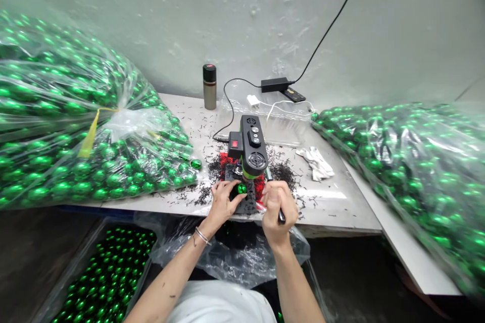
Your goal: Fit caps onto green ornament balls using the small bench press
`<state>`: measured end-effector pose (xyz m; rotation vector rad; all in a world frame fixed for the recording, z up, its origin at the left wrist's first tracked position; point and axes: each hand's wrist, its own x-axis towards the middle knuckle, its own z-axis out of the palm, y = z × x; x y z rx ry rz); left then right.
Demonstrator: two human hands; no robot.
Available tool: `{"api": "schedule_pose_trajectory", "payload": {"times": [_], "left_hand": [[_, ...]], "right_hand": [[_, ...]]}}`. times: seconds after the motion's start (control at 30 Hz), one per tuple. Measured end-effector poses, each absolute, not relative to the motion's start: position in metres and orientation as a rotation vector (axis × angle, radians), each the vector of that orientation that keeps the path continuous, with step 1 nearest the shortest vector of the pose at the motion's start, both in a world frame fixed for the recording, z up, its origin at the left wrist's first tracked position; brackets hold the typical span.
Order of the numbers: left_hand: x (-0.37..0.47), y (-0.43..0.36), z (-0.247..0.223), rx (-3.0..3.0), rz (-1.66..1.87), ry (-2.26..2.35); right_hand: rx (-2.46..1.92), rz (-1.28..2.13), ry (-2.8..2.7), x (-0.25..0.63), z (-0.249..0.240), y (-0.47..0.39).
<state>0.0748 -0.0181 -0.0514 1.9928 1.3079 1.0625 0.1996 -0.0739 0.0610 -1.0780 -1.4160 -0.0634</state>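
A small bench drill press (254, 142) with a black head stands on the table in front of me. Under its head, my left hand (225, 199) pinches a shiny green ball (241, 188) between thumb and forefinger. My right hand (279, 205) is wrapped round the press's lever handle (281, 217), whose dark end shows below the fist. Red material (259, 186) covered with black shavings (284, 175) lies round the base. The spindle's tip above the ball is too small to make out.
Big clear bags of green balls lie left (125, 156) and right (401, 161). A bin of balls (109, 262) stands at lower left. Behind the press are a tumbler (209, 87), a power adapter (275, 84) and a clear plastic tray (291, 131). White gloves (317, 164) lie to its right.
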Motion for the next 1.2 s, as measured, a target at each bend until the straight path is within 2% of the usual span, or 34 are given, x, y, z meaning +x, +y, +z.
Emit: {"api": "schedule_pose_trajectory", "payload": {"times": [0.37, 0.63, 0.83, 1.07, 1.2], "left_hand": [[0.074, -0.018, -0.052, 1.891, 1.060, 1.278], [0.075, -0.018, -0.054, 1.905, 1.095, 1.258], [0.077, -0.015, -0.053, 1.888, 1.071, 1.262], [0.067, -0.036, -0.051, 1.910, 1.085, 1.222], [0.036, -0.061, -0.049, 2.088, 1.047, 1.039]], "right_hand": [[-0.955, -0.201, -1.489, 0.206, -0.005, -0.064], [-0.964, -0.213, -1.491, 0.208, -0.021, -0.062], [-0.967, -0.251, -1.555, 0.208, -0.013, -0.063], [-1.088, 0.046, -1.339, 0.205, 0.039, -0.074], [-1.092, 0.048, -1.317, 0.203, 0.047, -0.074]]}}
